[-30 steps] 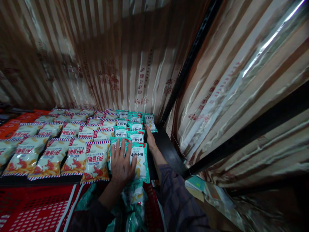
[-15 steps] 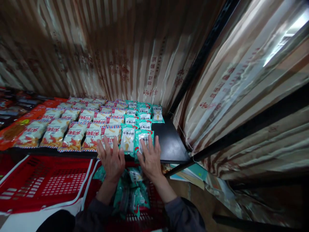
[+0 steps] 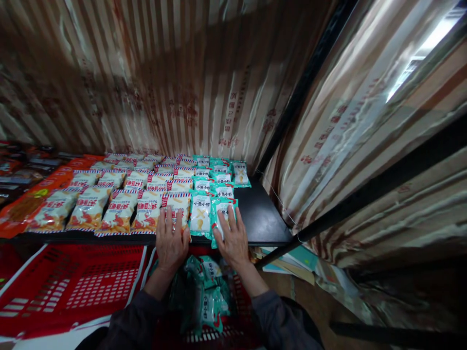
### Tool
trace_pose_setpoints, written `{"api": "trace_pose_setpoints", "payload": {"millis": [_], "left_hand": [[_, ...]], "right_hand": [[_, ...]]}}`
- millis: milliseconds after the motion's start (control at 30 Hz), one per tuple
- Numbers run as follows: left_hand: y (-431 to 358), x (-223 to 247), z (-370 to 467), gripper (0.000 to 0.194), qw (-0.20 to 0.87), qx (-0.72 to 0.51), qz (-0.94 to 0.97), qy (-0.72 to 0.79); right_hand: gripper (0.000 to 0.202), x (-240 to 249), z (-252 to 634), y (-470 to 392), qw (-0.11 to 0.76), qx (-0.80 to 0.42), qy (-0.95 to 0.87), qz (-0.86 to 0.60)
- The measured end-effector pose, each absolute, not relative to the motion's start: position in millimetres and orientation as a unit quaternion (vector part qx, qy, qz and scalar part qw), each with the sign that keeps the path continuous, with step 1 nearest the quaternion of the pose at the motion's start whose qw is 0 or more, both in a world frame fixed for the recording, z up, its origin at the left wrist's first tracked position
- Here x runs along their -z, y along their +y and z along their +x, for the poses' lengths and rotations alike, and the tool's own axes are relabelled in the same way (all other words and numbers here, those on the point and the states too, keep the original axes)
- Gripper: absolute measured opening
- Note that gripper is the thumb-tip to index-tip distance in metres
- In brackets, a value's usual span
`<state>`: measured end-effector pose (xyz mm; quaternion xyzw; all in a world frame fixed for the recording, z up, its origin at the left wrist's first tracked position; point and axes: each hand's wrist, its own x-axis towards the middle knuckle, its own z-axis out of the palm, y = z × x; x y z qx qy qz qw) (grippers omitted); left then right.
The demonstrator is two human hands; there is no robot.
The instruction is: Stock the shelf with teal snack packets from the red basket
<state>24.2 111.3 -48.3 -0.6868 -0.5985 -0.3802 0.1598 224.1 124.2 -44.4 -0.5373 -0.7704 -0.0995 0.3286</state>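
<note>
Both of my grips are at the near edge of the shelf [image 3: 268, 214], palms down. Right grip [image 3: 233, 243]: fingers spread a little and laid flat over the front teal packet [image 3: 223, 203], pinching nothing. That packet lies face up at the near edge, at the front of its column, touching or just beside a second teal packet [image 3: 200, 216] on its left. Left grip [image 3: 170, 247]: fingers slightly apart over the lower part of a striped-end packet [image 3: 177, 200], also unpinched; how hard either one presses, I cannot tell. Further teal packets run back in two columns, overlapping, toward the far edge, and one single teal packet [image 3: 241, 173] lies near the far right corner. Below the near edge, a red basket [image 3: 239, 291] holds more teal packets [image 3: 209, 306], jumbled. Handling, judged by eye: light, soft, puffed film, probably slippery; contents likely brittle, so a hard squeeze at the middle could crush them or skew the column. Best hold: the flat crimped end seal, or both side edges taken lightly, with flat fingers for nudging. Packet fronts overhanging the near edge would catch a sleeve easily.
</note>
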Motion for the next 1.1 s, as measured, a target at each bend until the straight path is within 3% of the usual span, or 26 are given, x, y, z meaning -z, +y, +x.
{"api": "trace_pose_setpoints", "payload": {"millis": [233,733,1100], "left_hand": [[116.3,43.8,17.4,0.060,0.168,0.388,-0.701,-0.575],[122.0,51.2,8.1,0.063,0.183,0.398,-0.723,-0.534],[111.6,45.0,4.5,0.063,0.160,0.388,-0.724,-0.548]], "right_hand": [[0.057,49.7,222.4,125.5,0.362,0.097,-0.746,-0.551],[0.055,50.9,222.6,124.3,0.332,0.101,-0.752,-0.560],[0.055,51.6,220.9,124.3,0.360,0.106,-0.742,-0.556]]}}
